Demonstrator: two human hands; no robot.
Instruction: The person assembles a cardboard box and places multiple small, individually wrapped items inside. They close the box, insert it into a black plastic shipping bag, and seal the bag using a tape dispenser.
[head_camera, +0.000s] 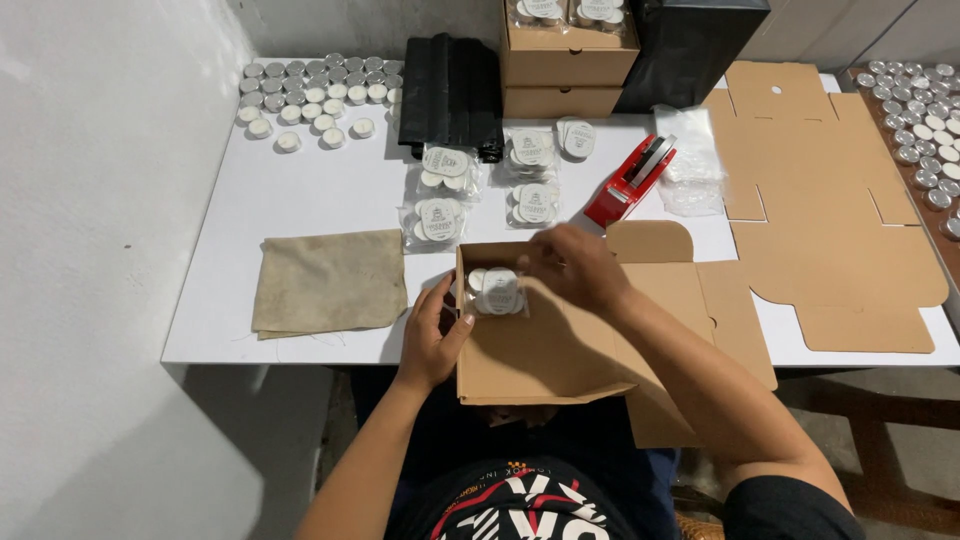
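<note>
A white table stands against a pale wall.

Both forearms reach forward from the bottom of the view, bare to the elbow or above. The left hand sits lower and nearer the body, palm turned inward to the right, thumb up and fingers curled in a loose grip. The right hand lies further out and higher, back of the hand up, wrist bent, fingers pointing left and pinched together. The two hands are near each other, not touching.
</note>
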